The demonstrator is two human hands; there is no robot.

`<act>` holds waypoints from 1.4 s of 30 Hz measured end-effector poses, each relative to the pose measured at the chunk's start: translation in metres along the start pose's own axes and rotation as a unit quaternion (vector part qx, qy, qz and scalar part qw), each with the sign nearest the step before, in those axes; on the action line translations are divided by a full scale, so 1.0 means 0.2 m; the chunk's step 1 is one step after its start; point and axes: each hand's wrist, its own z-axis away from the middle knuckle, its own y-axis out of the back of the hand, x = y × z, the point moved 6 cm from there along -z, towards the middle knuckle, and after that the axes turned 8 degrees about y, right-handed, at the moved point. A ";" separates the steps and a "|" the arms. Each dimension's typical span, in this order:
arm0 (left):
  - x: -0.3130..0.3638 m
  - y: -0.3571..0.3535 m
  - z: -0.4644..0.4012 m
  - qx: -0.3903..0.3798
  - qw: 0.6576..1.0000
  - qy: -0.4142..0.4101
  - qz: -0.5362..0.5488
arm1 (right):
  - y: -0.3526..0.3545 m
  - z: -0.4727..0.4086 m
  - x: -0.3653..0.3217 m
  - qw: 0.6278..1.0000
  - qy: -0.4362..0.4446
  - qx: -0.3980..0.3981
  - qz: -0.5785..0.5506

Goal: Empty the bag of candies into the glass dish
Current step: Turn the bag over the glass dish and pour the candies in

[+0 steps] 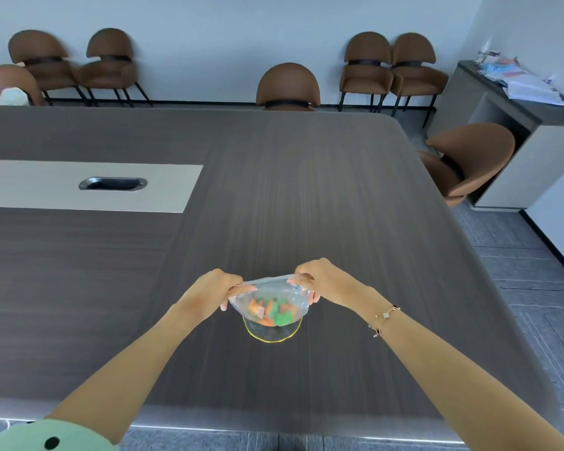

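A clear plastic bag [269, 296] with orange and green candies [274, 312] inside hangs between both hands. My left hand [214, 289] pinches its left top corner and my right hand [316, 279] pinches its right top corner. The bag is stretched wide and sags down. Right beneath it stands the glass dish [272, 335], clear with a yellow rim; the bag hides most of it. I cannot tell whether the bag's bottom touches the dish.
The dish stands on a big dark wooden table [306, 190] with a light inlay and a cable slot [113, 183] at the left. Brown chairs [287, 86] line the far side and right. A grey cabinet [515, 125] with papers stands at the right.
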 end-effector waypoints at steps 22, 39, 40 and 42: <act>0.04 0.22 -0.13 0.025 0.995 -0.014 0.092 | 0.17 -0.11 -0.05 0.998 0.013 0.050 -0.034; 0.22 0.45 -0.10 0.178 0.973 -0.145 -0.031 | 0.34 -0.16 -0.19 0.991 0.032 0.074 0.110; 0.22 0.45 -0.10 0.180 0.971 -0.152 -0.030 | 0.34 -0.16 -0.19 0.991 0.030 0.074 0.111; 0.22 0.46 -0.11 0.182 0.970 -0.156 -0.032 | 0.35 -0.17 -0.18 0.992 0.020 0.072 0.102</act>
